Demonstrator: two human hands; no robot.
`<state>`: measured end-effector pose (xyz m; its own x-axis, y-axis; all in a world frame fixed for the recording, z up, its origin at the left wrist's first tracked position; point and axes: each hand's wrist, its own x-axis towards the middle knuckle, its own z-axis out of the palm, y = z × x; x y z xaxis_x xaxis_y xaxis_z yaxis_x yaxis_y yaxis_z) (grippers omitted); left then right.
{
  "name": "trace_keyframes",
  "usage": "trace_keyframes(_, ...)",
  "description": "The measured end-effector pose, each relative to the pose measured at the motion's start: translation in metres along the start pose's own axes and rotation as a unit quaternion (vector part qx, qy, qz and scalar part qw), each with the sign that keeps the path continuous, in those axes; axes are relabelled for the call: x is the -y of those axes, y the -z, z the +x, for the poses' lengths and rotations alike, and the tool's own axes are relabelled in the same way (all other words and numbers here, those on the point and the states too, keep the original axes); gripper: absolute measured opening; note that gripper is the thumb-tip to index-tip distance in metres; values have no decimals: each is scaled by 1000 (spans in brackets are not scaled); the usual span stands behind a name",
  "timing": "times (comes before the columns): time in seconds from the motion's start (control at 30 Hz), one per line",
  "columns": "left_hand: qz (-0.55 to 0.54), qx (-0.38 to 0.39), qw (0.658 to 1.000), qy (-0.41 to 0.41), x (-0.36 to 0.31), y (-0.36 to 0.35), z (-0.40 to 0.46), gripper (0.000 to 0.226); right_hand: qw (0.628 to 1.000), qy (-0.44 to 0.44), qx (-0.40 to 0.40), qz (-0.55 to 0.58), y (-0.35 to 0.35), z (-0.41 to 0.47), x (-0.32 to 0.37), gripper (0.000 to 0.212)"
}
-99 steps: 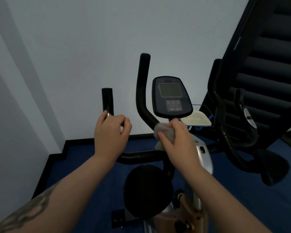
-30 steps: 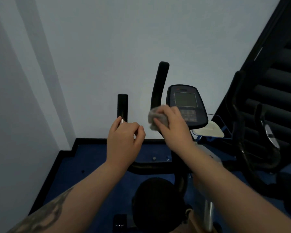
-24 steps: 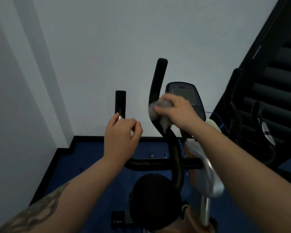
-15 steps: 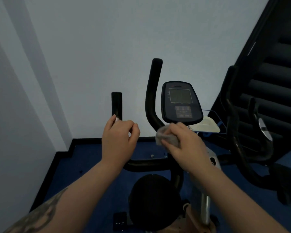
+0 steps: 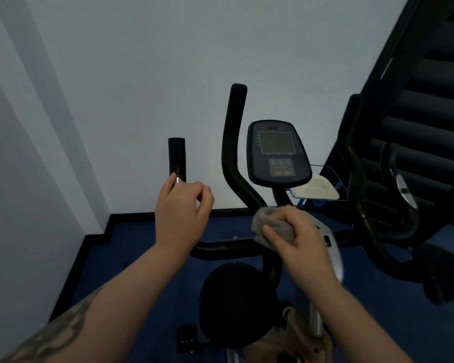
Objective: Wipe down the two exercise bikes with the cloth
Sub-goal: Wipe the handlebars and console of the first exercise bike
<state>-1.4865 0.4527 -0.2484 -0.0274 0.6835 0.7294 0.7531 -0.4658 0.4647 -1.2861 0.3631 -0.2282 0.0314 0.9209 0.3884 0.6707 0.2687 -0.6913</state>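
Left hand (image 5: pixel 180 210) curled round left handlebar grip (image 5: pixel 177 159); right hand (image 5: pixel 300 238) clutches grey cloth (image 5: pixel 269 222) against base of right handlebar (image 5: pixel 232 142), below console (image 5: pixel 277 153); second bike (image 5: pixel 378 205) at right, before stairs (image 5: pixel 430 100)

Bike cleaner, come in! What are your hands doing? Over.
Left hand grips black left handlebar. Right hand holds crumpled grey cloth on curved black bar. Nothing in the way.
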Motion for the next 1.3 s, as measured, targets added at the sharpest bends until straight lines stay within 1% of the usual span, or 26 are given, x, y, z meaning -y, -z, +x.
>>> trace_keyframes(0.07,0,2,1000,3,1,0,1,41,999,-32,23,17,8,6,-2,14)
trace_keyframes(0.1,4,4,1000,5,1,0,1,42,998,-45,21,26,9,19,1,16)
trace_keyframes(0.17,9,12,1000,8,1,1,2,43,998,-56,-16,39,5,47,13,18)
trace_keyframes(0.23,17,14,1000,10,1,2,1,44,997,-55,-31,37,-7,63,22,14)
trace_keyframes(0.33,16,17,1000,9,2,2,0,44,997,-53,-49,5,-18,32,17,8)
trace_keyframes(0.43,11,19,1000,11,2,2,1,43,997,-47,-60,15,-12,-25,4,7)
trace_keyframes(0.5,5,26,1000,13,2,2,1,43,994,-68,-52,61,-7,-42,0,19)
trace_keyframes(0.53,4,29,999,14,2,3,2,44,992,-81,-49,78,-4,-37,0,23)
trace_keyframes(0.57,5,31,999,14,2,3,2,44,991,-85,-55,84,-2,-26,2,23)
trace_keyframes(0.67,6,39,999,12,-1,5,2,44,987,-88,-95,98,0,24,14,13)
trace_keyframes(0.73,18,33,999,3,-2,5,1,44,993,-66,-82,61,-10,37,21,10)
trace_keyframes(0.8,25,35,999,-3,-1,5,0,43,997,-45,-66,-19,-23,14,21,9)
trace_keyframes(0.83,26,34,999,-5,0,5,0,42,997,-34,-64,-39,-25,-5,18,11)
trace_keyframes(0.87,25,30,999,-6,0,3,0,41,997,-23,-62,-27,-24,-23,13,12)
trace_keyframes(0.93,23,24,999,-5,1,2,0,41,995,-43,-21,86,-10,-48,8,8)
trace_keyframes(0.97,21,20,1000,-3,1,1,0,42,987,-57,3,153,-1,-49,5,9)
trace_keyframes(1.0,21,16,1000,-2,1,1,1,43,982,-60,11,178,8,-39,2,10)
trace_keyframes(1.03,21,17,1000,0,2,1,2,43,981,-68,2,183,13,-22,1,11)
trace_keyframes(1.1,22,27,999,0,2,2,3,45,982,-81,-39,167,13,17,7,11)
trace_keyframes(1.13,24,29,999,0,1,3,2,45,985,-71,-52,147,7,33,14,12)
trace_keyframes(1.17,24,30,999,-1,0,4,2,46,988,-65,-49,128,-4,43,18,11)
trace_keyframes(1.23,22,32,999,-1,0,5,1,46,998,-48,-50,4,-24,38,23,11)
trace_keyframes(1.27,19,31,999,0,1,5,0,45,996,-18,-59,-60,-29,25,23,14)
trace_keyframes(1.3,15,28,999,1,1,4,1,45,995,9,-62,-71,-29,10,19,16)
